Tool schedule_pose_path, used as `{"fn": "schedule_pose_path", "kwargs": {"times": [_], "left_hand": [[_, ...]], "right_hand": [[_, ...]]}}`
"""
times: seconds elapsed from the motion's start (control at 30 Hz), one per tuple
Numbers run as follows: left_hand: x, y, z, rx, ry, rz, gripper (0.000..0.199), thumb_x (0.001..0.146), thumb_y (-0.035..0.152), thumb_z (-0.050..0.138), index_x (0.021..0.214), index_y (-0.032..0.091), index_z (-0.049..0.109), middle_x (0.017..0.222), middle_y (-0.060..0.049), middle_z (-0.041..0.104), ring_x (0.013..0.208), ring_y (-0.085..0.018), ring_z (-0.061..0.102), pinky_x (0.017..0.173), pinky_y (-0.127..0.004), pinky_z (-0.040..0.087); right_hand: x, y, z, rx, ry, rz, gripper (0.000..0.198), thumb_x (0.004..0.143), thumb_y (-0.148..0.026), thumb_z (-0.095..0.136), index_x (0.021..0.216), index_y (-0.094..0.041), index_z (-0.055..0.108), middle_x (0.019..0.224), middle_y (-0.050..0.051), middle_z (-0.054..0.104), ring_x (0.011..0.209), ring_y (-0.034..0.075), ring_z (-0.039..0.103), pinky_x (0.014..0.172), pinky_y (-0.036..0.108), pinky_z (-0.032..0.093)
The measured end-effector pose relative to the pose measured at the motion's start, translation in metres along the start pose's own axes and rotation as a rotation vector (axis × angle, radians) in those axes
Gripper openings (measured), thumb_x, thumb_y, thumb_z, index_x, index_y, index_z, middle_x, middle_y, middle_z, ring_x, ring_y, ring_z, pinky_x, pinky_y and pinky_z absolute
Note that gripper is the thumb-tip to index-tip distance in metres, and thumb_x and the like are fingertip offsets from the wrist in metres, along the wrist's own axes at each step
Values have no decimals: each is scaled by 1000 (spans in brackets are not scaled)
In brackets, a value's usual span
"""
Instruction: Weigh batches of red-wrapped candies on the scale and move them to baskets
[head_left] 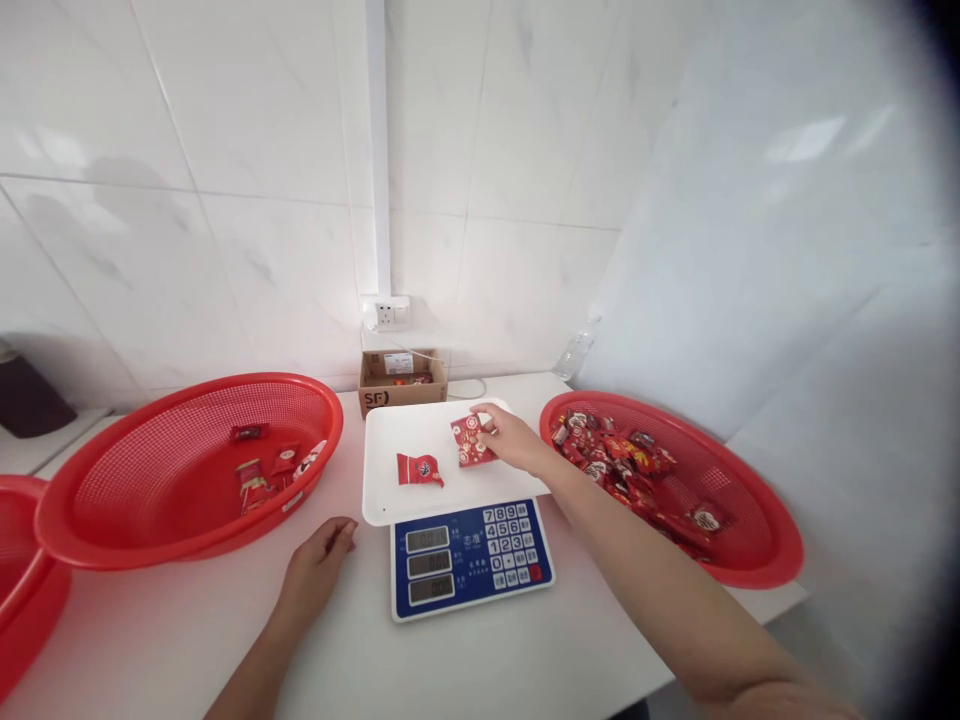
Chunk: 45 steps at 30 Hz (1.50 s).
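Note:
My right hand (513,440) pinches a flat red snack packet (469,441) with white flower prints, over the white tray (390,430) of a digital scale. Left of it on the tray lies a smaller red wrapped snack (420,470). The scale's blue keypad panel (474,560) faces me, its display digits too faint to read for certain. Resting on the table beside the scale's left edge, my left hand (321,560) is loosely closed, and nothing shows in its fingers.
A red plastic basket (165,420) on the left holds several packets; another red basket (750,500) on the right holds a pile. Behind the scale stand a small cardboard box (375,397) and, near the wall, a clear bottle (576,352). Part of a third basket (26,600) shows far left.

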<state>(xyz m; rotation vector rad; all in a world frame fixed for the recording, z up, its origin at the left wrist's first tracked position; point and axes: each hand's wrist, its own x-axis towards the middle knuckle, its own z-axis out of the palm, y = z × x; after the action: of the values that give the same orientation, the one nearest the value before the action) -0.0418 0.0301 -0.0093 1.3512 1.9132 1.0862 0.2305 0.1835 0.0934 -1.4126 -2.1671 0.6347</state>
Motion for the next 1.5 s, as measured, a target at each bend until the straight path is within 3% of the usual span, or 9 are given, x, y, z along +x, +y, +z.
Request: {"fn": "schedule_pose_path", "kwargs": {"times": [0.17,0.27,0.37,0.47,0.6,0.7,1.1,1.33,1.5], "left_hand": [[-1,4,0,33,-8,-14,39,77,55,44,84,22,63,72,-1,66,76,-20,63,70,-28,47],[-2,5,0,29,0,-7,39,76,56,45,84,22,63,70,-1,65,75,-20,62,70,-28,47],[-1,2,0,17,-6,-2,38,76,55,45,84,22,62,71,0,64,75,-19,61,71,-28,46],[-1,-1,-1,20,-8,5,37,77,54,45,84,22,62,72,0,65,76,-19,61,72,-28,46],[0,-3,-1,22,-11,25,37,77,54,45,84,22,62,73,0,66,76,-19,62,71,-28,46],[1,-4,0,23,-17,20,36,77,53,46,84,22,63,73,0,66,75,-19,61,70,-28,46],[2,-8,1,27,-30,-9,38,77,54,45,87,22,62,75,0,66,79,-20,61,72,-28,45],[4,-11,2,12,-37,-12,36,77,53,46,88,22,62,78,0,67,79,-20,62,71,-28,45],[3,-8,0,47,-45,-22,36,77,52,45,89,22,62,80,-1,68,81,-20,63,72,-28,46]], "right_hand": [[-13,-11,10,-89,21,-190,44,77,-19,56,121,-21,56,126,9,55,121,24,43,101,41,32],[-19,-33,27,-92,-53,-411,42,76,-28,62,117,-21,59,125,9,57,123,26,41,104,45,28],[-22,-49,42,-139,-125,-491,38,74,-24,64,111,-18,61,115,11,62,115,28,48,100,45,31],[-22,-52,47,-141,-144,-401,36,76,-15,56,111,-18,57,108,10,64,101,25,56,88,40,40],[-18,-45,36,43,-190,-234,33,81,-21,51,113,-25,54,106,3,67,94,20,61,78,32,44],[-14,-39,25,28,-226,-244,28,83,-21,47,108,-25,60,101,2,69,90,19,62,80,31,43],[-11,-25,12,-303,35,-148,37,88,-21,39,119,-21,58,119,7,61,111,22,54,88,33,41],[-27,-7,0,-213,-141,-209,33,80,-19,51,111,-22,62,115,6,63,104,21,57,89,32,42],[-34,-8,12,-197,-67,-199,32,78,-17,54,108,-18,64,117,9,62,108,22,56,93,34,40]]}}
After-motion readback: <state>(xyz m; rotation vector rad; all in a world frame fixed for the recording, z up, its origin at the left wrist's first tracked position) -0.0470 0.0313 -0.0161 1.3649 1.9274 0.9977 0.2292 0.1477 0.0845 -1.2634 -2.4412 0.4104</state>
